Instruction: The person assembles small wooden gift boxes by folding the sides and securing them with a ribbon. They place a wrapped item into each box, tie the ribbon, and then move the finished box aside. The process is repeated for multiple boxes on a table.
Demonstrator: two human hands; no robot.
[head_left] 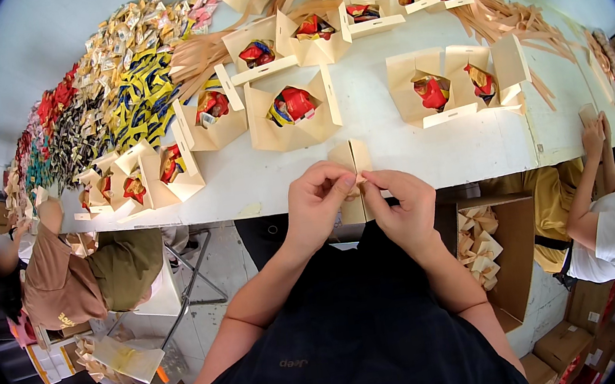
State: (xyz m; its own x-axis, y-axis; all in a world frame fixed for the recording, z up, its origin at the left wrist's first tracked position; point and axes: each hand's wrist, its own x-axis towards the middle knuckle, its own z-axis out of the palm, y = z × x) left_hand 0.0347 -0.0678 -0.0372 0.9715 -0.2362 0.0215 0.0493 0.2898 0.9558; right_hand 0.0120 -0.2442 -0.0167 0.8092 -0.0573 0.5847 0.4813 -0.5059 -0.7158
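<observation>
A small cream card box point(349, 154), closed at the top, stands at the table's near edge in front of me. My left hand point(318, 200) pinches a tan ribbon point(360, 179) at the box's middle, thumb against forefinger. From the other side my right hand point(404, 203) pinches at the same ribbon, its fingertips almost meeting the left ones. Fingers cover most of the ribbon and part of the box. Just beyond, an open cream box point(297, 136) holds red, yellow and blue wrapped packets point(292, 105).
More filled open boxes point(433, 92) stand around the white table point(376, 126). Loose ribbons point(504, 10) lie at the far right, wrapped packets point(144, 78) heap at the left. A carton point(513, 243) of finished boxes sits by my right. Co-workers point(608, 232) sit on both sides.
</observation>
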